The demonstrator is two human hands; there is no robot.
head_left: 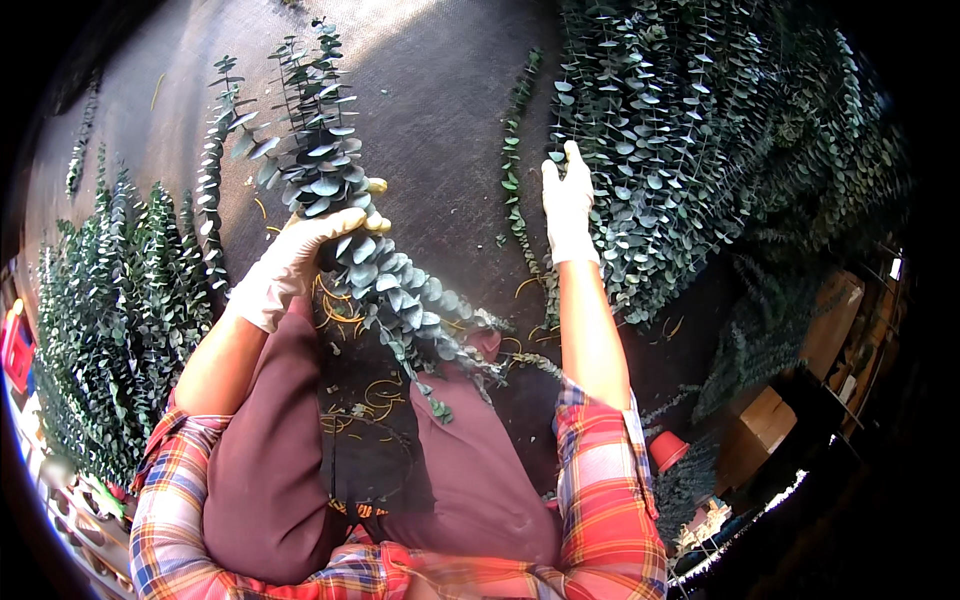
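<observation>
My left hand (303, 243), in a pale glove, is wrapped round a bunch of eucalyptus stems (325, 183). Round grey-green leaves stick out above the fist, and the lower part of the bunch slants down to the right across my legs. On the other side, my gloved right hand (570, 205) reaches to the left edge of a large heap of eucalyptus (660, 150). Its thumb and forefinger are stretched out and apart; I see nothing held in it. A single eucalyptus stem (513, 160) lies on the dark mat just left of that hand.
Another eucalyptus pile (120, 320) is on the left, with a loose stem (212, 190) beside it. Yellow rubber bands (375, 400) and leaf scraps litter the dark mat (430, 130). A red pot (668, 450) and a cardboard box (768, 420) stand at lower right.
</observation>
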